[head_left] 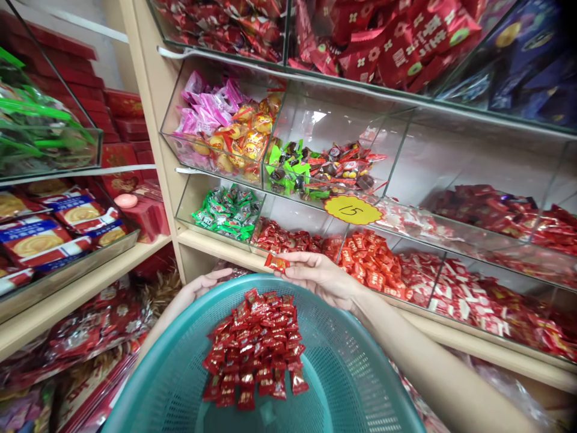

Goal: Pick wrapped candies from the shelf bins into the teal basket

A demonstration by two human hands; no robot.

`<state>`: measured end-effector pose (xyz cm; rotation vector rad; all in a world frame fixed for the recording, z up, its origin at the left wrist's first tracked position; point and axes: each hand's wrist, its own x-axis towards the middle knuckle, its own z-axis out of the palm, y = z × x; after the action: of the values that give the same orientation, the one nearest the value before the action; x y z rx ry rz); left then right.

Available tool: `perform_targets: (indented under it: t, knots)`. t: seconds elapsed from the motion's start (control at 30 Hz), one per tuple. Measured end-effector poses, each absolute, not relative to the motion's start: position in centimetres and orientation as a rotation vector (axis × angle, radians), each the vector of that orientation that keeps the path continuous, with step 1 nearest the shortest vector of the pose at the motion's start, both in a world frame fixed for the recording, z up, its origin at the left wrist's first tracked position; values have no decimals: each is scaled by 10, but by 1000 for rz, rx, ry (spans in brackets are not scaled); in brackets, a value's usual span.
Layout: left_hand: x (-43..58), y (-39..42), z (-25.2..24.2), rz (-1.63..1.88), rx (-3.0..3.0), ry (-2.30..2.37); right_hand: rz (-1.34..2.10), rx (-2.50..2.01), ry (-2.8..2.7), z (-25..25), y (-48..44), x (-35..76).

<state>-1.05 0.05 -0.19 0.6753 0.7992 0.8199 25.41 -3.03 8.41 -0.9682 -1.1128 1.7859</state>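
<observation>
A: Right grip (318, 273)?
B: Closed, fingertips pinched on one small red-wrapped candy (276, 263); it is held near the far rim of the teal basket (180, 361).
A: Left grip (202, 285)?
B: Seen at the rim's left side, fingers extended; whether the basket is grasped cannot be told.
A: Farther out?
B: Red candies (259, 343) are heaped inside; behind, green-wrapped sweets (228, 211) are kept above a wooden shelf (211, 248).

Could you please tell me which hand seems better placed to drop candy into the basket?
Probably the right hand, which holds a red wrapped candy near the basket; the left hand, partly hidden behind its rim, shows none.
</observation>
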Motion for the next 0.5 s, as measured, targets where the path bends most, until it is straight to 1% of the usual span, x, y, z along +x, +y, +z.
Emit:
perform_targets:
  t: [0.17, 0.5]
  knots:
    - [-7, -4, 2, 839, 672, 819, 1831, -974, -1147, 71, -45, 236]
    - [-9, -4, -5, 869, 709, 810, 1950, -988, -1033, 56, -51, 205]
